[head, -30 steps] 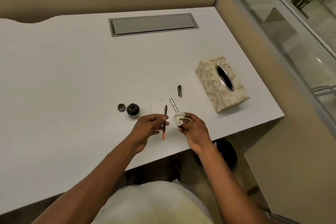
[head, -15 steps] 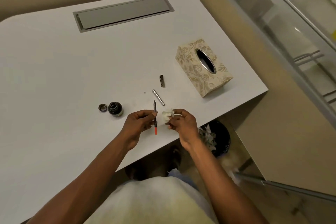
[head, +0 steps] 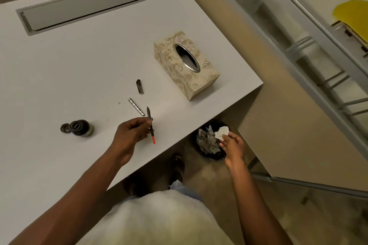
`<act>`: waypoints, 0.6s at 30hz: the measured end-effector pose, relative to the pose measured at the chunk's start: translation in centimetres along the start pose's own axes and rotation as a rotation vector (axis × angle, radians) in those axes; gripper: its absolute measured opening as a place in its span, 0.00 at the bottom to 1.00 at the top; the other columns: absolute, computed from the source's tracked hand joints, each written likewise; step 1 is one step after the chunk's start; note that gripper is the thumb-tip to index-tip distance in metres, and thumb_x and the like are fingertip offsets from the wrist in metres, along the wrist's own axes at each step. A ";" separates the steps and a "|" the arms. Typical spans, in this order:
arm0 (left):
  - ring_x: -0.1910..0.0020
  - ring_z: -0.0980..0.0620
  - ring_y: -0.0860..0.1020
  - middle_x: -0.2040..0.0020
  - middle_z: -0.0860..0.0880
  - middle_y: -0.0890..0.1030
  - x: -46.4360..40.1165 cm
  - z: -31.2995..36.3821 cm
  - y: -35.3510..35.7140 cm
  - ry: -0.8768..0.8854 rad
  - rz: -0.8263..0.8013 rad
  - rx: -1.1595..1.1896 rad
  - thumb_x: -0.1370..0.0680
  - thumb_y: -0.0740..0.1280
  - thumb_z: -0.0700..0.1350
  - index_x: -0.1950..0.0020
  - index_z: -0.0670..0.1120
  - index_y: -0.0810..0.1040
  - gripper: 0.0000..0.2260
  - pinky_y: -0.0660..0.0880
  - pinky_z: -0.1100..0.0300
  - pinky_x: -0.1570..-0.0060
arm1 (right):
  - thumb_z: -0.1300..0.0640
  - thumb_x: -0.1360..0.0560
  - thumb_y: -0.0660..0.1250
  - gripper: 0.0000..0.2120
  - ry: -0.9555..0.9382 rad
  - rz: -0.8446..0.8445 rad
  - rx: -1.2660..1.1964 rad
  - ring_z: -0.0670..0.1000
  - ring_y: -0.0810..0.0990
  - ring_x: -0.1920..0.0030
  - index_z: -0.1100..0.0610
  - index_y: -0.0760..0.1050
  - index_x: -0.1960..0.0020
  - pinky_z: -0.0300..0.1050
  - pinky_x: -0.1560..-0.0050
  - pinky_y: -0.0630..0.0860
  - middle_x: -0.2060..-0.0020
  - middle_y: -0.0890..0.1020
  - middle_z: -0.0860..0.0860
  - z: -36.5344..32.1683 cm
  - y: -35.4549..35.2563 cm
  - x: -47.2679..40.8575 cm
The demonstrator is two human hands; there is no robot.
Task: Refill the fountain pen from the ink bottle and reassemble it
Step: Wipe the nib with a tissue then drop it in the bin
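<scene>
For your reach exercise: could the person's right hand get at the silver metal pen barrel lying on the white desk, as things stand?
Probably not yet: the right hand pinches a crumpled white tissue over the black bin, off the desk. Nothing covers the silver metal pen barrel.

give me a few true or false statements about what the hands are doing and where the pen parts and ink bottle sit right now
1. The left hand holds the pen's inner part above the table. True.
2. The right hand rests on the tissue box. False: it holds a crumpled tissue over the waste bin beside the table.
3. The ink bottle is open, with its lid lying right beside it. True.
4. The silver barrel is already screwed onto the pen. False: it lies loose on the table.
5. The dark cap lies on the table between the barrel and the tissue box. True.
</scene>
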State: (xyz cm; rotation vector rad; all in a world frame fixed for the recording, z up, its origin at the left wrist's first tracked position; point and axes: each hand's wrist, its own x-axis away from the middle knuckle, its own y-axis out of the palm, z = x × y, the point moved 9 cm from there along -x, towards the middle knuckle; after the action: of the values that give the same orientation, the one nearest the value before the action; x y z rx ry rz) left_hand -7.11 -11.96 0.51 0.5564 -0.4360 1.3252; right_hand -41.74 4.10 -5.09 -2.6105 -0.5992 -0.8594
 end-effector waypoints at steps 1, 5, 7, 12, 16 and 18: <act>0.50 0.45 0.84 0.50 0.44 0.86 -0.2 0.1 0.4 -0.002 -0.001 -0.004 0.22 0.71 0.40 0.46 0.45 0.85 0.06 0.77 0.53 0.47 | 0.69 0.25 0.71 0.09 0.019 0.041 0.032 0.52 0.82 0.61 0.56 0.78 0.51 0.43 0.61 0.78 0.45 0.84 0.65 0.5 -0.9 -1.1; 0.49 0.44 0.84 0.50 0.44 0.86 -0.8 0.3 2.1 -0.008 -0.006 -0.027 0.22 0.70 0.39 0.47 0.44 0.85 0.06 0.78 0.52 0.45 | 0.68 0.25 0.71 0.10 0.087 0.138 0.092 0.50 0.82 0.65 0.59 0.80 0.45 0.41 0.65 0.77 0.47 0.85 0.64 1.8 -3.2 -4.2; 0.49 0.44 0.84 0.50 0.44 0.86 -0.9 0.5 2.8 -0.010 -0.003 -0.033 0.22 0.70 0.39 0.46 0.44 0.85 0.06 0.77 0.51 0.44 | 0.67 0.25 0.72 0.11 0.095 0.161 0.120 0.50 0.82 0.65 0.60 0.80 0.44 0.41 0.65 0.77 0.47 0.85 0.63 1.9 -3.7 -5.4; 0.50 0.45 0.84 0.50 0.44 0.86 -1.1 0.7 4.4 -0.012 0.012 -0.032 0.22 0.70 0.39 0.47 0.44 0.85 0.06 0.78 0.53 0.47 | 0.61 0.24 0.74 0.13 0.112 0.172 0.124 0.55 0.85 0.60 0.63 0.79 0.41 0.49 0.56 0.83 0.53 0.86 0.62 1.9 -4.1 -7.6; 0.51 0.47 0.84 0.51 0.46 0.87 -1.1 0.7 5.3 -0.013 0.028 -0.029 0.22 0.70 0.38 0.48 0.45 0.85 0.06 0.78 0.54 0.47 | 0.64 0.23 0.70 0.10 0.085 0.214 0.125 0.55 0.85 0.57 0.63 0.81 0.42 0.48 0.50 0.83 0.58 0.85 0.58 1.1 -4.5 -8.3; 0.52 0.47 0.85 0.51 0.47 0.87 -1.3 0.6 5.5 -0.019 0.036 -0.023 0.22 0.70 0.38 0.49 0.45 0.85 0.06 0.78 0.54 0.47 | 0.65 0.22 0.69 0.08 0.076 0.203 0.108 0.54 0.86 0.55 0.61 0.81 0.44 0.45 0.54 0.82 0.60 0.84 0.55 0.8 -4.3 -8.4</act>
State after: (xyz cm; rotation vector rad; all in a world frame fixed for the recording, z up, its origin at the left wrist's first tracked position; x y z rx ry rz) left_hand -12.78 -12.47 0.93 0.5443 -0.4784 1.3490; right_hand -49.51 5.70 -10.21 -2.4766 -0.3428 -0.8333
